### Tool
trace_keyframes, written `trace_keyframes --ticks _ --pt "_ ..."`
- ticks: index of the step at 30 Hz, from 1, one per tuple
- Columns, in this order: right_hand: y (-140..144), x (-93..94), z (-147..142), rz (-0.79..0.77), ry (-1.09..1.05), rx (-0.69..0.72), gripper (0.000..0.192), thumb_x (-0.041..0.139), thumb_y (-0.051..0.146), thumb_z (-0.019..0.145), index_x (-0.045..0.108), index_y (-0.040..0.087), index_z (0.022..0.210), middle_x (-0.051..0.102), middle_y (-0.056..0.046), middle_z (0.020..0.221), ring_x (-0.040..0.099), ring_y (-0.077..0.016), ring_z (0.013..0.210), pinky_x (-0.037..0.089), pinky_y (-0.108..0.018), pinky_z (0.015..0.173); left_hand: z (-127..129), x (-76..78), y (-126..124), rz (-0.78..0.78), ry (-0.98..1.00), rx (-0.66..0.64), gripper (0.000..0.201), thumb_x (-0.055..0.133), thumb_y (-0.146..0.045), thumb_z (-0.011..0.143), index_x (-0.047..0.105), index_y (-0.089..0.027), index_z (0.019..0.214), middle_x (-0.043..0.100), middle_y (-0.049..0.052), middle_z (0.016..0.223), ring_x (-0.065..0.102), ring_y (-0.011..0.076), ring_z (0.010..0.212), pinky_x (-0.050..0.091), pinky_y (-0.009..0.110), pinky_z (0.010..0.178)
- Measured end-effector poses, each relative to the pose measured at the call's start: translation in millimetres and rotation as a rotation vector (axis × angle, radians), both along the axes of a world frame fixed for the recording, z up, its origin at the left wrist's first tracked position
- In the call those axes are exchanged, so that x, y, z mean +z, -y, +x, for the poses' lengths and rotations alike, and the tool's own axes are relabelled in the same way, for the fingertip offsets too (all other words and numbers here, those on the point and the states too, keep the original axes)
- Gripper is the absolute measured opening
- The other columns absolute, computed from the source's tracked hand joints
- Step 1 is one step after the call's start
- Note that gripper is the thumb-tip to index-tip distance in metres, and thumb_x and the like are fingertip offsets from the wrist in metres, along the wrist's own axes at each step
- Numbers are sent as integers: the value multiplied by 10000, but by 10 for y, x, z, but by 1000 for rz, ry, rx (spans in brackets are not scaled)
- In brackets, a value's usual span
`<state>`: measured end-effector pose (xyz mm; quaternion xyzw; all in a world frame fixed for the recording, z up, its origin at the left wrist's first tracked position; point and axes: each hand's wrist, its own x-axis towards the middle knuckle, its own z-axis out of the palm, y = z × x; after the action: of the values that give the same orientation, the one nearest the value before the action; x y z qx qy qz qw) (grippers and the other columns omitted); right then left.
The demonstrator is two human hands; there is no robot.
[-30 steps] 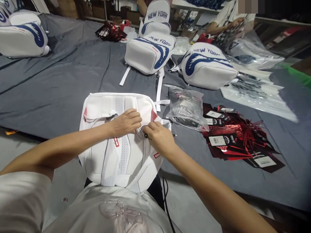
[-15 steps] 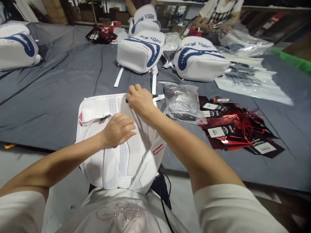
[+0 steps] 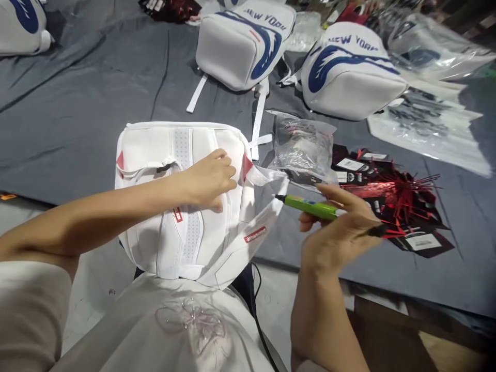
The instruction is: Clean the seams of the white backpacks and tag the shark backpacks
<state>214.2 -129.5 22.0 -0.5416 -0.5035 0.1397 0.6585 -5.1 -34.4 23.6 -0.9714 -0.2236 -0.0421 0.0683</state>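
Now that the right hand (image 3: 341,227) has drawn back from the white backpack (image 3: 182,196) (face-down at the bench (image 3: 77,103) edge), it grips a green marker (image 3: 310,206) clear of it; the left hand (image 3: 209,178) rests open, flat on the back panel.

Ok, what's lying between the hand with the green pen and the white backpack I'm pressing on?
In the head view, the backpack's loose white strap with a red label lies between it and the right hand holding the green pen. The left hand rests on the backpack.
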Motion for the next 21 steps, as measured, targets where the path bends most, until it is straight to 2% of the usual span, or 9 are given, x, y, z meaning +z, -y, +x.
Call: trace_keyframes --ticks 2,4,6,9,12,16,21 --pt "91 -33 -59 25 -76 37 566 585 670 869 742 153 1038 653 -33 698 650 -188 529 475 -284 391 2 -69 87 -6 12 -3 340 824 -471 699 674 -180 793 647 29 783 566 209 844 378 445 1032" --pt "168 -98 -121 -47 -127 146 383 701 485 861 713 196 1111 717 -61 896 723 -236 742 590 -360 587 -29 -162 180 30 90 13 319 836 -422 708 660 -181 820 657 25 851 570 204 902 352 461 1096" --pt "230 -205 -183 -184 -124 238 309 774 352 810 692 220 1078 722 -49 967 720 -220 816 592 -371 711 -70 -250 258 78 177 11 314 845 -381 712 643 -179 842 663 29 938 569 207 971 343 480 1135" --pt "287 -392 -278 -322 -53 205 213 773 357 794 652 209 889 673 9 783 639 -136 616 517 -264 570 -112 -345 328 138 268 -31 264 812 -336 760 620 -177 847 665 43 1013 567 227 1076 358 505 1153" --pt "311 -513 -361 -318 25 140 199 710 384 830 641 197 826 604 38 634 520 -102 468 419 -238 449 -127 -388 353 171 307 -55 198 734 -325 837 609 -172 834 673 62 1035 550 266 1189 382 529 1150" --pt "307 -540 -430 -384 2 186 219 674 399 865 695 192 932 643 15 644 531 -122 474 426 -264 459 -135 -389 373 207 332 -66 164 634 -293 914 611 -162 818 693 68 1001 557 291 1241 436 531 1117" --pt "265 -532 -468 -430 31 193 249 662 444 869 699 198 890 655 -5 671 557 -144 512 440 -284 477 -137 -384 410 217 354 -64 151 615 -242 922 623 -148 804 708 72 986 583 304 1232 472 515 1093"
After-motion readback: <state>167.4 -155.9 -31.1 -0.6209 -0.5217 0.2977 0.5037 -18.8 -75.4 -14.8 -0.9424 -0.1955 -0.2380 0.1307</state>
